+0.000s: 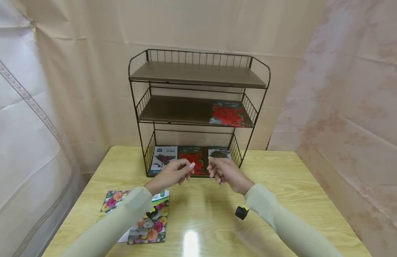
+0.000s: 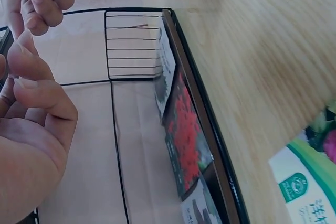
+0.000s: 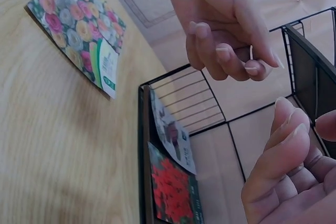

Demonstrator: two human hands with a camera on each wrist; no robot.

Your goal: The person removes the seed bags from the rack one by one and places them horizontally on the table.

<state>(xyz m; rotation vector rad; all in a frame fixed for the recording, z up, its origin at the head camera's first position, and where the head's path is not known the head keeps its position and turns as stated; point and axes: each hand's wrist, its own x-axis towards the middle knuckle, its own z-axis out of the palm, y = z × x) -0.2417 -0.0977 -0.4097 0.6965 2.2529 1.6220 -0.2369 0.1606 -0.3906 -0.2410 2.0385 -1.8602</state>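
Note:
My left hand [image 1: 182,171] and right hand [image 1: 221,172] hover side by side just in front of the bottom shelf of a black wire rack [image 1: 198,75]. Both have loosely curled fingers and hold nothing. Three seed packets lie on that bottom shelf: a purple-leaf one [image 1: 163,159], a red-flower one [image 1: 192,157] and a dark green one [image 1: 219,152]. The left wrist view shows my left hand [image 2: 31,108] with its palm showing, beside the red packet [image 2: 186,129]. In the right wrist view, my right hand [image 3: 283,150] is below my left hand [image 3: 226,40].
Another red-flower packet [image 1: 227,114] lies at the right of the middle shelf; the top shelf is bare. Colourful flower packets [image 1: 150,225] lie on the wooden table [image 1: 281,185] at the near left. Draped cloth surrounds the table.

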